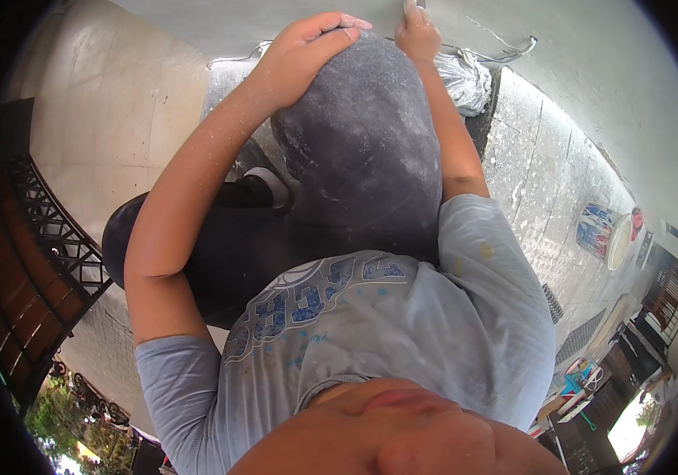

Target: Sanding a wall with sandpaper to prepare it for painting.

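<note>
My left hand (321, 44) rests over the top of my raised knee (368, 77), with whitish dust on its fingertips. The knee is in dark trousers marked with pale powder. Against the grey wall (606, 77), at the top edge of the view, my right hand (418, 32) is closed on a small tool (421, 3). Only a bit of that tool shows; the rest is hidden or cut off, so its kind is unclear. Below this hand, a crumpled plastic bag (463, 83) lies by the wall's foot.
A cable (517, 56) sticks out from the wall. A paint-smeared bucket (597, 234) lies tipped on the splattered floor covering (535, 178) at right. Pale floor tiles (101, 119) and a dark metal lattice frame (57, 225) are at left. Mixed items (579, 380) stand at lower right.
</note>
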Tool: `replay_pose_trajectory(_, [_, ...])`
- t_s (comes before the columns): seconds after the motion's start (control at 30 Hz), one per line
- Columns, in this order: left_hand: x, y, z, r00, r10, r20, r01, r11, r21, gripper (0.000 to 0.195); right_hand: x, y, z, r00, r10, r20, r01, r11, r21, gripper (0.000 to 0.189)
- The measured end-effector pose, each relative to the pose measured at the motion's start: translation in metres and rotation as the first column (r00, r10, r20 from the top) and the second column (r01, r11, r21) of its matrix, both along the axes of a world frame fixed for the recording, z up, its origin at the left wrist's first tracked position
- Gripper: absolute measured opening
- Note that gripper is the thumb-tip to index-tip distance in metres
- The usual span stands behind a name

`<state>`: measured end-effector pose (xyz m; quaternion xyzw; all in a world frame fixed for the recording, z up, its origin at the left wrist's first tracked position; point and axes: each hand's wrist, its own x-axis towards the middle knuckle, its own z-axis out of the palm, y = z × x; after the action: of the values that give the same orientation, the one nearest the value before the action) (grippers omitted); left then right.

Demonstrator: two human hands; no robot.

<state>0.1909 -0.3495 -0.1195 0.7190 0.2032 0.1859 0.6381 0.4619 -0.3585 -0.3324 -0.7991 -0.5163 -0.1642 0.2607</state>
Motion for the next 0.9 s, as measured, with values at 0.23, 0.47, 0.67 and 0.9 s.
replay_pose_trajectory(0.23, [0.013, 0.001, -0.01, 0.999, 0.016, 0.046, -0.016, 1.0, -0.011, 0.036, -0.007, -0.032, 0.0, 0.973, 0.101, -0.208, -0.167, 0.93, -0.327, 0.027])
replay_pose_trajectory(0.47, [-0.044, 0.039, -0.065, 0.932, -0.11, -0.346, 0.138, 0.989, 0.058, 0.067, -0.037, -0.04, 0.146, 0.908, 0.409, -0.096, -0.343, 0.853, 0.394, 0.051])
replay_pose_trajectory(0.67, [-0.067, 0.088, -0.111, 0.495, -0.368, -0.787, 0.472, 0.874, -0.112, 0.076, -0.064, -0.059, 0.221, 0.644, 0.577, -0.503, -0.225, 0.771, 0.596, 0.042])
replay_pose_trajectory(0.9, [-0.023, 0.069, -0.015, 0.75, -0.274, -0.602, 0.466, 0.865, 0.187, 0.067, -0.064, -0.055, 0.218, 0.586, 0.711, -0.388, -0.734, 0.669, 0.117, 0.027])
